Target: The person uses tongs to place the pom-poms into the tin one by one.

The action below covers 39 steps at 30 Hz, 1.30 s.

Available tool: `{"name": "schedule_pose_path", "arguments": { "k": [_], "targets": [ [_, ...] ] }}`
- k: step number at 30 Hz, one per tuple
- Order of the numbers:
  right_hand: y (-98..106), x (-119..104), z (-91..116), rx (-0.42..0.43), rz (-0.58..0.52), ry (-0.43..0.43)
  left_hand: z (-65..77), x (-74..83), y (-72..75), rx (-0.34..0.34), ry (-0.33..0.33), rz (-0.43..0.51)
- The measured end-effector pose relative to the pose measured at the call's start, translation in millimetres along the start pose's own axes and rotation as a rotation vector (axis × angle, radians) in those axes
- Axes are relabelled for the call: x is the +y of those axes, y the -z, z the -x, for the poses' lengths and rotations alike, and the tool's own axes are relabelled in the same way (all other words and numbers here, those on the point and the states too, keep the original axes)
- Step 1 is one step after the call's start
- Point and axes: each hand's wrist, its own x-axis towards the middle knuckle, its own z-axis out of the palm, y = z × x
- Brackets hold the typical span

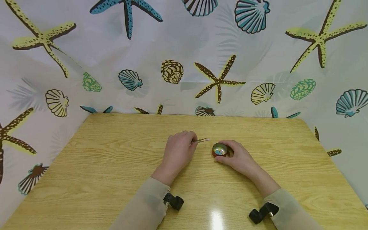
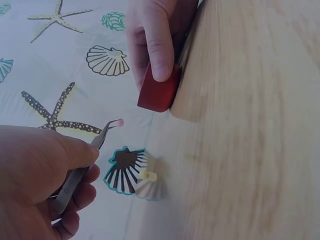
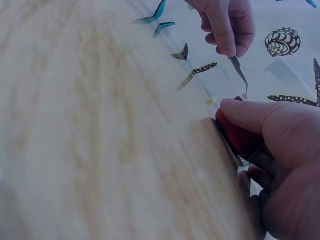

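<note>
My left hand [image 1: 179,147] pinches a pair of metal tweezers [image 2: 85,175] between thumb and fingers. At their tips is a tiny pink bead [image 2: 120,122], held above the table and left of a small round red container [image 1: 219,150]. My right hand [image 1: 238,157] grips that container by its side, thumb at the near edge and fingers round the far one. The container's open top faces up in the head view, showing a shiny inside with small blue, yellow and reddish pieces. From the right wrist, the red wall [image 3: 239,132] shows beside my thumb.
The wood-grain table [image 1: 120,179] reaches back to a white cloth [image 1: 184,38] printed with shells and starfish. Small pale-yellow bits [image 2: 148,175] appear in both wrist views. Each sleeve carries a black wrist camera [image 1: 174,201].
</note>
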Motion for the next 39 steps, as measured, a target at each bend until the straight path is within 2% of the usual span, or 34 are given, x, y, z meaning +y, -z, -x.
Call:
{"name": "schedule_pose_path", "arguments": {
  "k": [11, 20, 29, 39],
  "targets": [
    [0.7, 0.5, 1.2, -0.006, -0.006, -0.008, -1.2, 15.6, 4.5, -0.015, -0.034, 0.011],
    [1.3, -0.9, 2.0, -0.005, 0.016, -0.029, -1.5, 26.4, 2.3, -0.017, -0.102, 0.0],
    [1.8, -2.8, 1.7, -0.01, 0.012, -0.019, 1.3, 33.7, 0.0, -0.063, -0.106, -0.026],
    [1.9, -2.5, 1.0, -0.006, 0.006, -0.029, 3.0, 33.4, -4.7, -0.048, -0.112, -0.032]
  ]
}}
